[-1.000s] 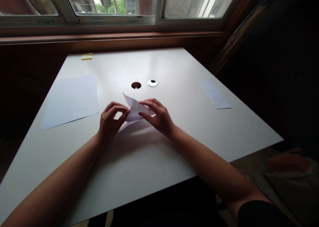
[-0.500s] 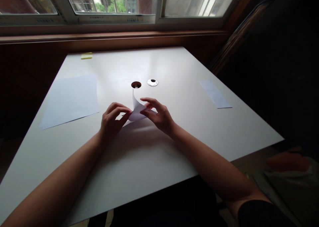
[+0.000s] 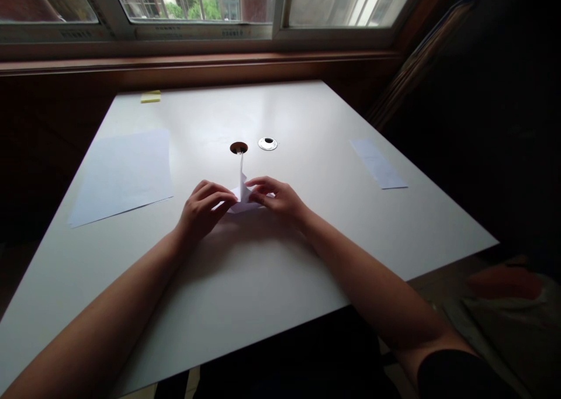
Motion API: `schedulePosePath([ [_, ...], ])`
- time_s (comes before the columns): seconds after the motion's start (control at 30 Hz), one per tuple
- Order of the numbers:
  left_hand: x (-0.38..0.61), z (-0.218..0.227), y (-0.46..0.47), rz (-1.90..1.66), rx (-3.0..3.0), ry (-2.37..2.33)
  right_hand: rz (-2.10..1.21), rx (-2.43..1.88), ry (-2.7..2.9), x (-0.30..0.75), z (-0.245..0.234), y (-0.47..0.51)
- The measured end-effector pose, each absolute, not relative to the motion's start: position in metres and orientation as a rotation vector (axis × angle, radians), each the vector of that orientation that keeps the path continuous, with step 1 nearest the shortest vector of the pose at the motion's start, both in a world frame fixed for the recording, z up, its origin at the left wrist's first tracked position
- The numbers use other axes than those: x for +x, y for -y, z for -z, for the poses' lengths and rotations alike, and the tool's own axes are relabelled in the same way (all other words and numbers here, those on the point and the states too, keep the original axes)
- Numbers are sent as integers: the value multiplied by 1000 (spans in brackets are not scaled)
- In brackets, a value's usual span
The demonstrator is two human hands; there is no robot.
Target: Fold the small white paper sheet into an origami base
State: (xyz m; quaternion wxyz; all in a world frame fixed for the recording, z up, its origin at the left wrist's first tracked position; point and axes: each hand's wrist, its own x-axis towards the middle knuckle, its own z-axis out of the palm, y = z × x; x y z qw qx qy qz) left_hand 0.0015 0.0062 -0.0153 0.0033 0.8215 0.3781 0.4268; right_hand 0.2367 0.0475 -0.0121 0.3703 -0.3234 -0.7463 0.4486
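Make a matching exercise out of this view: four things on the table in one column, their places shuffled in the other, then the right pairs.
1. Folded paper
2. Sticky-note pad
3. Narrow paper strip
4. Round grommet cover

A. Just right of the round hole
B. Between the left hand and the right hand
C. Well to the right of both hands
D. Near the far left corner of the table

Pairs: 1-B, 2-D, 3-C, 4-A

The paper flap (image 3: pixel 242 187) (leaning left earlier) now stands upright; the left fingers (image 3: pixel 223 196) sit nearer the right fingers (image 3: pixel 263 181).
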Motion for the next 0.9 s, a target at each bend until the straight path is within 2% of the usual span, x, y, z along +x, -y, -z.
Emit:
schedulePosePath([
  [0.27,1,25,-11,-1045,2604,-1081,-1036,-826,2107,242,18,-52],
  [0.43,-1,29,-13,-927,2597,-1075,-750,-744,2326,245,22,-54],
  [0.9,0,23,-9,-962,2533,-1085,-381,-654,2460,245,28,-50],
])
